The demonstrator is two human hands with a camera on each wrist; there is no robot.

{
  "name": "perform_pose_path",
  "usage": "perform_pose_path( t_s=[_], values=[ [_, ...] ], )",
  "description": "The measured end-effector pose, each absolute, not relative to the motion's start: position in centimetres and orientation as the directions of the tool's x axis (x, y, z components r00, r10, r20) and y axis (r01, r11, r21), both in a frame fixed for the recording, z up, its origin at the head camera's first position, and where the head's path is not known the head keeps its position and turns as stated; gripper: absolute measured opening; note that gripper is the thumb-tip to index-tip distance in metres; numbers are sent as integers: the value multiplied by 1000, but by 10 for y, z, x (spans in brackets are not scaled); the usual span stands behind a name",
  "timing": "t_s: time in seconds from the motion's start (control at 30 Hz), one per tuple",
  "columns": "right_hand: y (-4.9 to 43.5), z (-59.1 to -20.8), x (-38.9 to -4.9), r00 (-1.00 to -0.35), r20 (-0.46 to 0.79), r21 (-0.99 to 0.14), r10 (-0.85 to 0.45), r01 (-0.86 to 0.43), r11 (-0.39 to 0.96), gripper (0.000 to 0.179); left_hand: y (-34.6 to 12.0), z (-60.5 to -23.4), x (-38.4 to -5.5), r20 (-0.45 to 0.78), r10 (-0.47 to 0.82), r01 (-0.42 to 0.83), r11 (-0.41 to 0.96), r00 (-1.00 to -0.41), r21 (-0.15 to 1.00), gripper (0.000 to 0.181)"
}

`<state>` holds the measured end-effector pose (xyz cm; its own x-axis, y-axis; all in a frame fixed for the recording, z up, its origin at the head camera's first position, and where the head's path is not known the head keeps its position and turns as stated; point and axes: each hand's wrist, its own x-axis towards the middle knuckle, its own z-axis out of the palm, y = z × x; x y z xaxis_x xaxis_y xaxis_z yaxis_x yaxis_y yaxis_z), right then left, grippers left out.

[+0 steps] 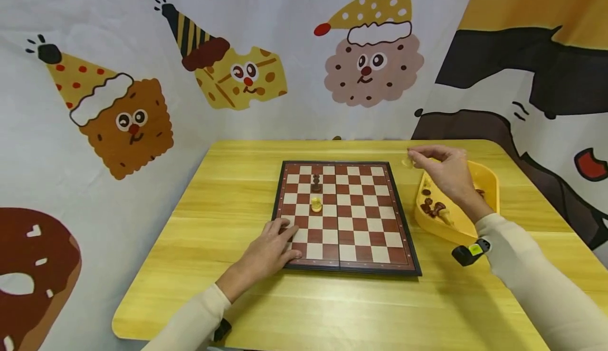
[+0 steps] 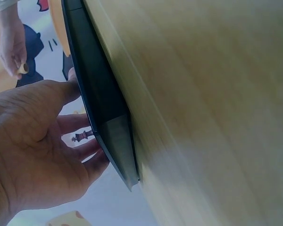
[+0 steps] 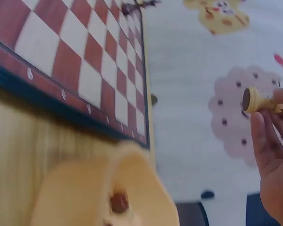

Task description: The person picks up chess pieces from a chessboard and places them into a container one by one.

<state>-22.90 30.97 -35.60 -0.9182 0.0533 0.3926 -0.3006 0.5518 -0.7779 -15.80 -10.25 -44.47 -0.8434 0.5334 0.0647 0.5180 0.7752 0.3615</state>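
Note:
My right hand (image 1: 442,169) is raised past the board's far right corner and pinches a pale yellow chess piece (image 3: 259,100) between thumb and fingertips, its dark round base showing. My left hand (image 1: 271,243) rests at the left front corner of the chessboard (image 1: 366,237), fingers lying relaxed over the edge squares. On the board's left half stand a dark brown king (image 1: 316,183) and, closer to me, a pale yellow chess piece (image 1: 316,205). From the left wrist, the board's dark side (image 2: 104,89) appears beside the fingers.
Right of the board, under my right forearm, a yellow bin (image 1: 456,235) holds several brown and pale chess pieces (image 1: 437,209). The board lies on a yellow wood table (image 1: 209,208). Behind it hangs a cloth (image 1: 294,124) printed with cartoon snacks.

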Motion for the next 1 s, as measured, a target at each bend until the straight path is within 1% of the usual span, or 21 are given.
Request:
perform_pose_path(
  t_s=[0.07, 0.13, 0.23, 0.3, 0.47, 0.63, 0.73, 0.87, 1.0],
  values=[
    [323, -355, -231, -912, 399, -795, 91, -295, 530, 33, -102, -445, -158, 56, 531, 513, 779, -846, 361, 60],
    [336, -357, -234, -899, 421, -788, 118, -298, 539, 33, -101, -445, -158, 50, 528, 508, 780, -847, 364, 60],
    [351, -363, -236, -893, 430, -762, 132, -281, 584, 34, -101, -444, -159, 44, 525, 502, 783, -850, 367, 59],
    [359, -367, -237, -894, 427, -730, 138, -251, 636, 34, -101, -443, -159, 43, 522, 499, 783, -852, 371, 60],
    [377, -377, -236, -922, 364, -690, 136, -168, 704, 38, -101, -442, -158, 40, 522, 498, 784, -852, 372, 60],
    [391, -387, -237, -950, 275, -684, 151, -83, 725, 45, -99, -443, -158, 42, 523, 498, 782, -852, 375, 59],
    [395, -392, -238, -958, 248, -668, 143, -62, 742, 44, -99, -443, -159, 45, 525, 503, 781, -850, 370, 59],
    [395, -397, -241, -962, 252, -604, 101, -75, 794, 37, -99, -443, -159, 41, 527, 502, 781, -849, 372, 60],
    [390, -400, -243, -978, 206, -567, 39, -87, 819, 43, -100, -443, -156, 35, 519, 491, 783, -854, 382, 59]
  ],
)
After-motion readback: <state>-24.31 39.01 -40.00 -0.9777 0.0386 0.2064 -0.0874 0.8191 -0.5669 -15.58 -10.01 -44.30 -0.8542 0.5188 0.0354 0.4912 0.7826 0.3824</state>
